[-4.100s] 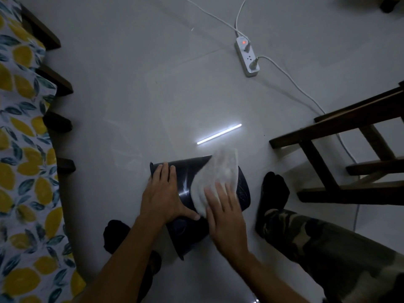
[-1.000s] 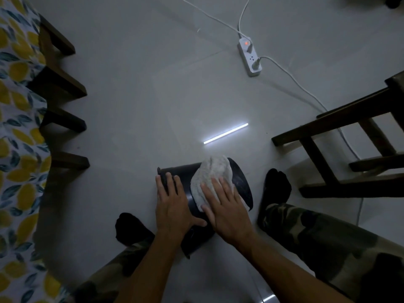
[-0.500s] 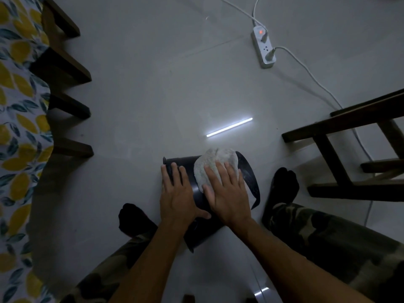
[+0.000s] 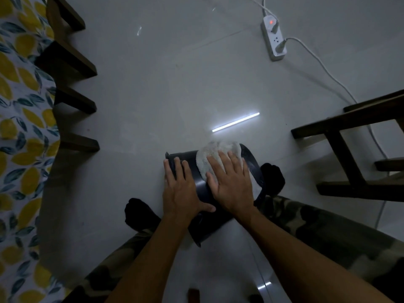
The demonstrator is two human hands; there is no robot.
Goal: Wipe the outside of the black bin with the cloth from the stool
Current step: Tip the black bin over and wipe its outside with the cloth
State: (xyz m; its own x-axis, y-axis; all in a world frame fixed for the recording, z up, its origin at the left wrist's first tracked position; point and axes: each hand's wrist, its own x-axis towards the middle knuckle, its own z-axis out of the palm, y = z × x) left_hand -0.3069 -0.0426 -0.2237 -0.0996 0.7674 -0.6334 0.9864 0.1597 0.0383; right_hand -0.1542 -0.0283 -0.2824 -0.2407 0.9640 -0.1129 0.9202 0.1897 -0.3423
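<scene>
The black bin [image 4: 202, 184] lies on its side on the grey floor between my feet, its open rim toward the right. A white cloth [image 4: 209, 156] is spread over the bin's upper side near the rim. My right hand [image 4: 231, 182] lies flat on the cloth, fingers spread, pressing it against the bin. My left hand [image 4: 181, 191] rests flat on the bin's left part, fingers pointing away from me, thumb across the curved wall. The bin's underside and inside are hidden.
A dark wooden stool [image 4: 354, 149] stands at the right. A white power strip [image 4: 274, 40] with cables lies at the far right. Dark wooden legs [image 4: 72, 68] and a lemon-print cloth [image 4: 19, 127] fill the left. My socked feet [image 4: 140, 213] flank the bin.
My right hand and the cloth have slid along the bin toward its far side and rim. My left hand has kept its place on the bin. The view has shifted slightly.
</scene>
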